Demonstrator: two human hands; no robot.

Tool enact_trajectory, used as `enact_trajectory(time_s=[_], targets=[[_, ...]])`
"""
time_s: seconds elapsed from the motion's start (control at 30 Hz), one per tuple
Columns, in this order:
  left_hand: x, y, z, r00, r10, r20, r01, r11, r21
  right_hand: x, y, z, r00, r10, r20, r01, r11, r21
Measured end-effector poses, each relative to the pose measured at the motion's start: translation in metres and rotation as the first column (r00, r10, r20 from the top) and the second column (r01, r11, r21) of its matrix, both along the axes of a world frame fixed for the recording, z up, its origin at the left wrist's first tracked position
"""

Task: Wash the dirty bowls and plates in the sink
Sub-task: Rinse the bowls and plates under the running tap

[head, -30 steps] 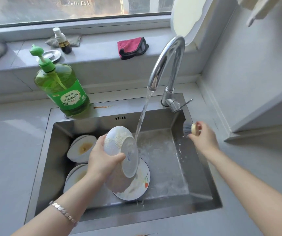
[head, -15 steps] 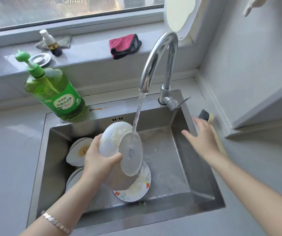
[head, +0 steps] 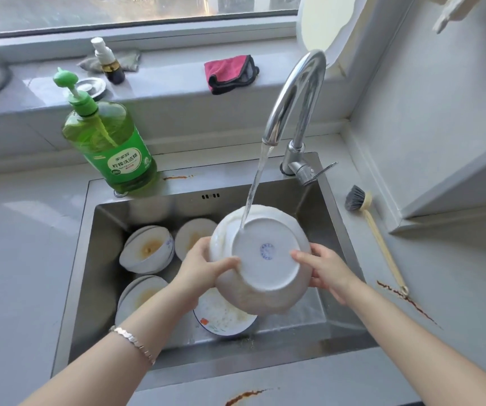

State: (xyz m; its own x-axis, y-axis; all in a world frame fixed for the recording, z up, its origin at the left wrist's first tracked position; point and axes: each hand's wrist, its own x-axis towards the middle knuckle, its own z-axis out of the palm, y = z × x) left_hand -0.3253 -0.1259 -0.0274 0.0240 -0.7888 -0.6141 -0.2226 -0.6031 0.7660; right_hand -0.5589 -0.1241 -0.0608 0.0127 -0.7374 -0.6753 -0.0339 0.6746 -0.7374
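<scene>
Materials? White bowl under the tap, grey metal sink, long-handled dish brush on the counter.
White bowl: probably glazed ceramic, glossy, blue stamp on its foot. Grey metal sink: likely brushed stainless steel, soft matte reflections. Long-handled dish brush: pale handle, wood or plastic; dark bristles, likely synthetic.

Centre of frame: an inverted bowl (head: 265,259) hung over the sink (head: 98,273), below the faucet (head: 291,98). A plate (head: 221,317) lay beneath it, with stacked bowls (head: 148,253) at left. Dish-soap bottle (head: 109,148) on the rear-left rim; dish brush (head: 379,235) on the counter (head: 441,288), right.
</scene>
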Motion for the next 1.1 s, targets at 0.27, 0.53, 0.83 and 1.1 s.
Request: enact_trajectory(time_s=[0.27,0.53,0.83,1.1], targets=[[-0.010,0.002,-0.014,0.997,0.066,-0.030,-0.063,0.996,0.067,-0.010,0.008,0.001,0.991,-0.004,-0.136,-0.007,0.997,-0.079],[0.045,0.003,-0.007,0.972,0.234,0.016,-0.234,0.971,0.048,0.055,-0.017,-0.006,0.984,0.122,-0.128,-0.133,0.988,-0.078],[0.091,-0.004,0.001,0.963,0.269,0.026,-0.271,0.954,0.131,0.096,-0.038,-0.011,0.964,0.249,-0.088,-0.255,0.965,-0.061],[0.028,0.003,0.015,0.946,0.304,-0.107,-0.315,0.944,-0.099,0.093,-0.028,-0.009,0.917,0.105,-0.385,-0.205,0.952,-0.229]])
